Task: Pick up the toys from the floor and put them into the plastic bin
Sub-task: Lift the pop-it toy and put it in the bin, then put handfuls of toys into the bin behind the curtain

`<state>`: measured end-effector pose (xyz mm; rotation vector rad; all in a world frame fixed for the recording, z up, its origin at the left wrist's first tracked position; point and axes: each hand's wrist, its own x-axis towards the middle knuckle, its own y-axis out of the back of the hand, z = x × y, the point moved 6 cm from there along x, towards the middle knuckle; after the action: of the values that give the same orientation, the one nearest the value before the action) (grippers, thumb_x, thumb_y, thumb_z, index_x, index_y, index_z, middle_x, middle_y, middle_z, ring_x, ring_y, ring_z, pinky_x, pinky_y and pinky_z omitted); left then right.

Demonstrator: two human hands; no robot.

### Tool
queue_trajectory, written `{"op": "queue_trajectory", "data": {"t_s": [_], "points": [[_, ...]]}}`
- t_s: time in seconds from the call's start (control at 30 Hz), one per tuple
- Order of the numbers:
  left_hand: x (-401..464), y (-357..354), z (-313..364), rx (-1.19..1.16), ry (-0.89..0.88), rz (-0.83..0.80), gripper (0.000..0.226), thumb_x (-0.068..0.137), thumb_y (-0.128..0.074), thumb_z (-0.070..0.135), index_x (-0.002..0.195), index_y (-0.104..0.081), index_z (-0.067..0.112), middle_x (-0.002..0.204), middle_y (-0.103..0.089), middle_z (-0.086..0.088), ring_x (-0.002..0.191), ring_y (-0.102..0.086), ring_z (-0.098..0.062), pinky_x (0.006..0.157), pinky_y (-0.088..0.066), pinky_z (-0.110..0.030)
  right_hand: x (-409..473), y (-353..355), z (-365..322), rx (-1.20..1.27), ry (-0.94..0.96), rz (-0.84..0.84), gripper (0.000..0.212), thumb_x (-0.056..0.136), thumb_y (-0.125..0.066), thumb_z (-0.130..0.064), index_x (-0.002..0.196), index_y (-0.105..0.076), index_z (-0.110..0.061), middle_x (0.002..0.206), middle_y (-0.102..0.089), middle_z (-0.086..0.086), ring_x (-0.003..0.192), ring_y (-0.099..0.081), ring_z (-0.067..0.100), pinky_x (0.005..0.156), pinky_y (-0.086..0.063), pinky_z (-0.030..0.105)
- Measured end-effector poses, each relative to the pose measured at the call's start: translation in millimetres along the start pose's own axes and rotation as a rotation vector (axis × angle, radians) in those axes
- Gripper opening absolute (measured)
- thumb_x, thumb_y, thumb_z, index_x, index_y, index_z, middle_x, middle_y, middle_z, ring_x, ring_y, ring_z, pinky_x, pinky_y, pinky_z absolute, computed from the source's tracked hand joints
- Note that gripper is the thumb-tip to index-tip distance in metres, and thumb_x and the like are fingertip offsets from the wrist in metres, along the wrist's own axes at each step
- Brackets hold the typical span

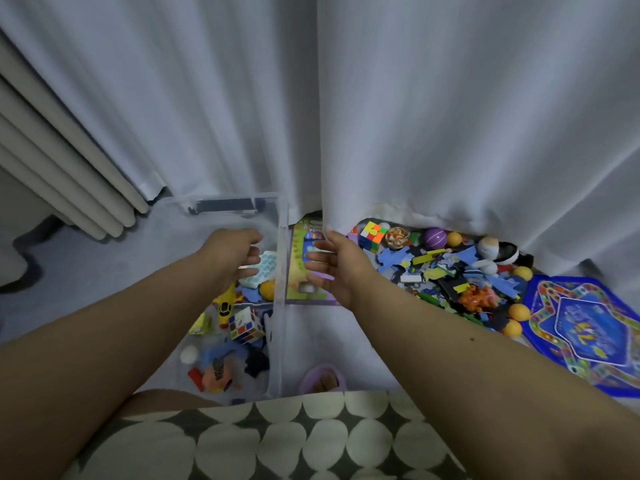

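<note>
Hands: left hand (pixel 235 252) and right hand (pixel 334 263) hovering empty, fingers loose, over plastic bin (pixel 281 237).
Risk: toy pile (pixel 450 271) at 3 o'clock spilling if scooped carelessly.

Left forearm — bare, extended forward; left hand (pixel 232 252) with fingers loosely curled, holding nothing. Right forearm — bare, extended forward; right hand (pixel 337 268) with fingers spread and relaxed, palm turned toward the left hand, empty.
</note>
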<state>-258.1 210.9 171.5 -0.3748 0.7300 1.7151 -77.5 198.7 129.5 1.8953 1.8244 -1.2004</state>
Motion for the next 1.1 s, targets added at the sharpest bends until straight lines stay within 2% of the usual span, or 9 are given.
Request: {"op": "queue_trajectory", "data": {"t_s": [0.27, 0.37, 0.5, 0.67, 0.77, 0.9, 1.0, 1.07, 1.1], "points": [[-42, -125, 47, 0.284, -0.179, -0.302, 0.013, 0.091, -0.059, 0.022, 0.092, -0.057, 0.009, 0.093, -0.06, -0.012, 0.073, -0.06, -0.018, 0.068, -0.056, -0.032, -21, 127, -48, 0.029, 0.113, 0.231, 0.029, 0.093, -0.051, -0.038, 0.081, -0.059, -0.014, 0.07, -0.055, 0.003, 0.061, -0.052, 0.016, 0.058, -0.044, 0.025], [-58, -165, 53, 0.361, -0.15, -0.406, 0.016, 0.09, -0.06, 0.024, 0.086, -0.056, 0.009, 0.092, -0.06, -0.014, 0.079, -0.06, -0.024, 0.082, -0.055, -0.042, -32, 175, -63, 0.032, 0.151, 0.331, 0.028, 0.094, -0.051, -0.034, 0.082, -0.059, -0.011, 0.071, -0.055, 0.005, 0.061, -0.051, 0.016, 0.058, -0.043, 0.026], [-75, -209, 65, 0.516, -0.193, -0.502, 0.017, 0.091, -0.059, 0.026, 0.086, -0.056, 0.01, 0.091, -0.06, -0.013, 0.071, -0.058, -0.02, 0.066, -0.053, -0.032, -43, 229, -67, 0.044, 0.143, 0.398, 0.025, 0.093, -0.053, -0.035, 0.092, -0.059, -0.01, 0.068, -0.049, 0.005, 0.058, -0.045, 0.017, 0.056, -0.038, 0.026], [-76, -251, 75, 0.56, -0.221, -0.53, 0.015, 0.092, -0.057, 0.024, 0.088, -0.055, 0.009, 0.095, -0.06, -0.015, 0.073, -0.058, -0.021, 0.072, -0.055, -0.035, -49, 275, -54, -0.033, 0.089, 0.461, 0.027, 0.093, -0.054, -0.034, 0.097, -0.058, -0.007, 0.073, -0.053, 0.008, 0.062, -0.049, 0.019, 0.058, -0.043, 0.029], [-64, -271, 66, 0.532, -0.201, -0.483, 0.018, 0.092, -0.056, 0.023, 0.097, -0.055, 0.006, 0.095, -0.058, -0.015, 0.077, -0.059, -0.023, 0.079, -0.055, -0.038, -42, 294, -42, -0.139, 0.051, 0.494, 0.03, 0.092, -0.056, -0.034, 0.102, -0.059, -0.006, 0.078, -0.057, 0.009, 0.066, -0.053, 0.021, 0.062, -0.047, 0.032], [-43, -288, 23, 0.466, -0.071, -0.443, 0.026, 0.092, -0.055, 0.028, 0.108, -0.057, 0.007, 0.087, -0.058, -0.01, 0.075, -0.062, -0.02, 0.065, -0.057, -0.032, -25, 312, -29, -0.435, 0.055, 0.543, 0.021, 0.088, -0.059, -0.024, 0.101, -0.06, -0.006, 0.079, -0.056, 0.007, 0.064, -0.051, 0.019, 0.061, -0.046, 0.031], [-28, -294, -19, 0.407, 0.078, -0.458, 0.029, 0.095, -0.053, 0.03, 0.113, -0.055, 0.008, 0.091, -0.06, -0.011, 0.087, -0.065, -0.024, 0.069, -0.057, -0.033, -15, 317, -14, -0.721, -0.011, 0.538, 0.015, 0.088, -0.058, -0.025, 0.079, -0.051, -0.015, 0.085, -0.056, 0.009, 0.075, -0.052, 0.023, 0.072, -0.048, 0.038], [-16, -296, -43, 0.36, 0.142, -0.457, 0.028, 0.095, -0.051, 0.032, 0.108, -0.055, 0.008, 0.095, -0.061, -0.013, 0.091, -0.066, -0.027, 0.074, -0.055, -0.036, -7, 318, 0, -0.82, -0.074, 0.48, 0.015, 0.092, -0.054, -0.022, 0.091, -0.047, -0.009, 0.084, -0.052, 0.011, 0.074, -0.049, 0.024, 0.069, -0.041, 0.034], [-10, -297, -54, 0.324, 0.167, -0.469, 0.026, 0.096, -0.05, 0.033, 0.102, -0.054, 0.008, 0.087, -0.06, -0.012, 0.083, -0.065, -0.026, 0.073, -0.053, -0.035, -4, 317, 6, -0.843, -0.104, 0.452, 0.019, 0.093, -0.053, -0.021, 0.105, -0.046, -0.008, 0.09, -0.052, 0.013, 0.076, -0.049, 0.024, 0.066, -0.04, 0.03]]}}
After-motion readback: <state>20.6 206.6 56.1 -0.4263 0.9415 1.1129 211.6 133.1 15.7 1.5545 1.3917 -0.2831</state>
